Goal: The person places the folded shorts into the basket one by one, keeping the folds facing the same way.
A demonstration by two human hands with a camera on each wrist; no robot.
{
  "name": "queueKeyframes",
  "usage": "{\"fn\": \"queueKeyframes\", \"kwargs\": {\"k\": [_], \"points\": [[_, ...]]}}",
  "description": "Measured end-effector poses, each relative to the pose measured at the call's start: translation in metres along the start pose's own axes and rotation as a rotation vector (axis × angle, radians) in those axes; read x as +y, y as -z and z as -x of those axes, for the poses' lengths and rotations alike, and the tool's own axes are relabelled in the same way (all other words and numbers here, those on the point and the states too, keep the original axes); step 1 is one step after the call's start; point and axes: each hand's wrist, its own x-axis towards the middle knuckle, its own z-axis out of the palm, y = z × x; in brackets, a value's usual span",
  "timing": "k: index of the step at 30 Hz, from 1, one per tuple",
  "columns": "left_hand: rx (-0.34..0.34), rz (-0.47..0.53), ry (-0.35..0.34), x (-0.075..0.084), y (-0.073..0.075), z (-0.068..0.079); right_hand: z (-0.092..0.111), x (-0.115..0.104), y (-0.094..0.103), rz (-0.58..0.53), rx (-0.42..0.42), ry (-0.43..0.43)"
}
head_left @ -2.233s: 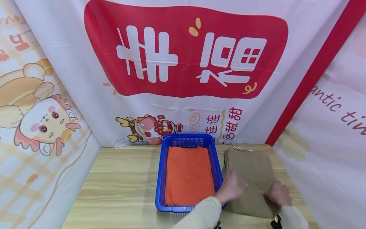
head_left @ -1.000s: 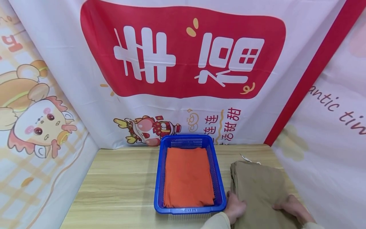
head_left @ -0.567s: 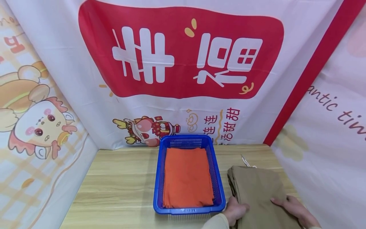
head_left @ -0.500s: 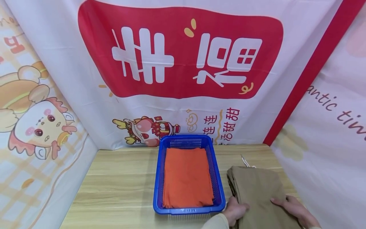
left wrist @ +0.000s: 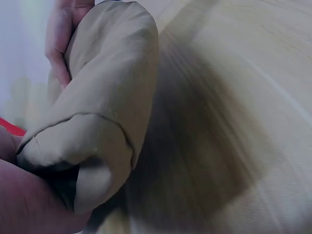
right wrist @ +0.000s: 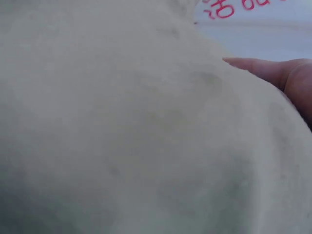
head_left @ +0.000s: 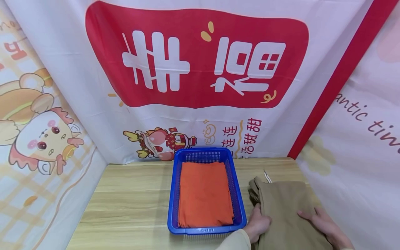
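A folded khaki garment [head_left: 285,208] is held between both hands at the right of the table. My left hand [head_left: 257,224] grips its left edge, thumb on top. On the opposite edge my right hand [head_left: 323,224] pinches it, thumb over the cloth and the other fingers underneath. In the left wrist view the layered cloth [left wrist: 117,78] bulges in a rounded fold above its shadow on the wood. Khaki cloth [right wrist: 146,126] fills most of the right wrist view, with the thumb [right wrist: 263,68] lying along its edge. A thin white cord [head_left: 267,177] shows beyond the garment's far end.
Left of the garment stands a blue plastic basket [head_left: 171,208] with a folded orange cloth [head_left: 205,194] inside. The wood-grain table [head_left: 125,201] reaches back to a printed fabric wall [head_left: 109,139]. More printed fabric hangs at both sides.
Both hands have drawn the garment toward the table's near right side. In the last half second its left far corner has bunched up and turned over. The basket stays in place.
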Motion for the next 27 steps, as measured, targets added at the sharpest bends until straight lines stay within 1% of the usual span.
{"fn": "queueKeyframes", "kwargs": {"k": [3, 5, 9, 13, 20, 25, 27], "points": [[0.001, 0.011, -0.050, 0.009, 0.000, 0.001, 0.006, -0.011, 0.001, -0.003, 0.014, 0.061], [-0.002, 0.019, -0.070, 0.016, 0.001, 0.002, 0.011, -0.019, 0.001, 0.004, 0.029, 0.076], [-0.025, 0.051, -0.077, 0.033, 0.004, 0.005, 0.020, -0.038, 0.005, -0.015, 0.042, 0.096], [-0.038, 0.070, -0.087, 0.054, 0.012, 0.008, 0.025, -0.056, 0.008, -0.043, 0.038, 0.120], [-0.078, 0.068, -0.146, 0.087, 0.034, 0.012, 0.032, -0.086, 0.008, 0.020, 0.100, 0.229], [-0.088, 0.028, -0.161, 0.106, 0.054, 0.013, 0.037, -0.109, 0.004, 0.037, 0.129, 0.276], [-0.084, 0.000, -0.179, 0.112, 0.062, 0.012, 0.039, -0.119, 0.001, 0.031, 0.141, 0.297]]}}
